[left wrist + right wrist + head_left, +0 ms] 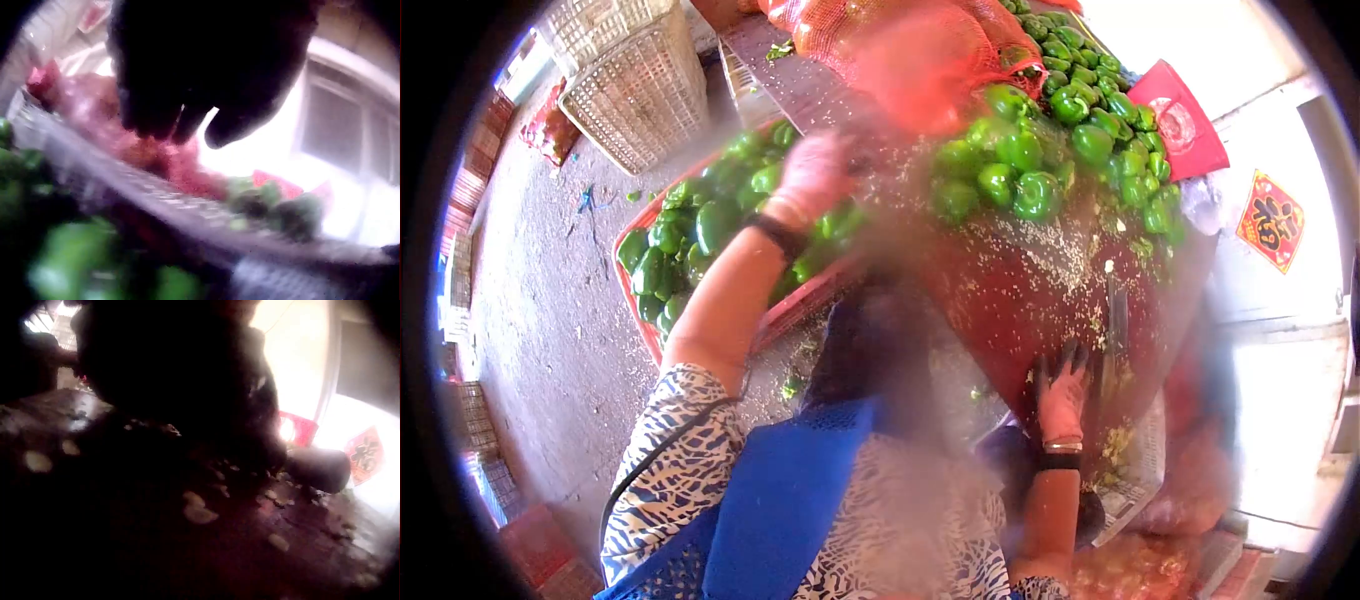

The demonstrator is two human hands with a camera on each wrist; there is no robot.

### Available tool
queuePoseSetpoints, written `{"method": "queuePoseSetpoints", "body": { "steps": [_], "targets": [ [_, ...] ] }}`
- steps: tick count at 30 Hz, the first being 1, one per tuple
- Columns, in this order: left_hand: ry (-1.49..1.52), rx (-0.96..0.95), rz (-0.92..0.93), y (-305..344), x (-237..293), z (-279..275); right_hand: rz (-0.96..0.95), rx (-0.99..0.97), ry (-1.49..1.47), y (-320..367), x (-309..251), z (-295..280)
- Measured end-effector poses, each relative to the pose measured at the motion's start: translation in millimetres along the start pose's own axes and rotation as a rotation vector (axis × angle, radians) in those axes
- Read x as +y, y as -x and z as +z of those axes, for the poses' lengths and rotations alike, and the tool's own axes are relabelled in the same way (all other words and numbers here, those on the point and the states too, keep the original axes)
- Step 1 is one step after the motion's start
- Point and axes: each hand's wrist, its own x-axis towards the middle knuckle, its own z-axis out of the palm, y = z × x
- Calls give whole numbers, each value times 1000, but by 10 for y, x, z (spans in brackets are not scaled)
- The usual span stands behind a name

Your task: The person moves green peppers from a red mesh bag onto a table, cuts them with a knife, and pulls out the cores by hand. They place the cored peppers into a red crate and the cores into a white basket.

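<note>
1. The peppers (1037, 195) we see first lie in a loose pile on the table, glossy, green and plump; a second lot (718, 225) fills the crate on our left.
2. We judge each pepper light, firm and slippery-skinned, with thin walls that could crack or bruise under a hard squeeze. We would cup one round its broad shoulders, fingers spread, rather than pinch a side.
3. Our left hand (815, 180) is over the crate's table side, blurred. Its fingers look loosely straight in the left wrist view, and we see nothing in them, though that view is dark.
4. Our right hand (1062, 405) is at the table's near edge, its fingers stretched out and holding nothing we can make out. Whether the palm presses down, we cannot tell.
5. The table (990, 300) is dark red and strewn with pale seeds (1050, 270), thickest just this side of the pile.
6. The crate (805, 305) has a red rim and stands beside the table.
7. Beyond the pile are a red net bag (900, 60) and, to its right, a longer heap (1090, 145) of peppers with a red box (1185, 120) beside it.
8. Farther off, white baskets (635, 110) stand on the floor to the left.
</note>
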Motion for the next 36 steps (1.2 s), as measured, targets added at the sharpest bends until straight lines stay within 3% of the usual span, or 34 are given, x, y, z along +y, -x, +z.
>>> {"method": "queuePoseSetpoints", "body": {
  "steps": [1,3,4,8,10,11,13,14,16,19,21,24,25,27,30,32,34,36],
  "targets": [
    [43,96,199,-138,-95,449,10,-36,15,14,26,28],
    [85,-281,91,-257,793,310,29,-87,37,-35,72,58],
    [-177,-355,99,-349,1001,489,33,-89,19,-37,64,30],
    [-459,-246,391,-399,1266,808,3,-29,-61,-8,162,94],
    [-201,-432,160,-538,1458,696,3,-101,-93,-21,221,4],
    [534,-481,-40,-633,1416,859,-90,52,-241,-36,362,65],
    [1598,-633,-326,-616,1558,870,-50,121,-876,-17,486,-110],
    [1441,-598,-38,-531,1720,869,-25,161,-1188,1,541,-272],
    [1106,-366,460,-302,2189,653,-66,341,-1223,141,424,-604],
    [1241,-535,457,144,2812,388,-198,544,-1214,392,164,-1084],
    [1115,-499,481,340,3021,499,-316,535,-691,459,142,-1256],
    [997,-518,555,580,3112,558,-253,539,-446,306,116,-911],
    [1078,-535,491,603,3081,658,-184,581,-433,194,137,-657],
    [1318,-640,277,621,3035,904,-244,599,-597,-27,118,-257],
    [1625,-771,-84,664,2954,1196,-124,508,-966,161,-11,-450],
    [1702,-806,-227,627,2848,1334,-120,497,-895,278,24,-587],
    [1940,-995,-266,579,2827,1277,-126,247,-1406,192,78,-520],
    [2052,-991,-246,571,2836,1363,-182,65,-1758,75,93,-418]
  ]
}}
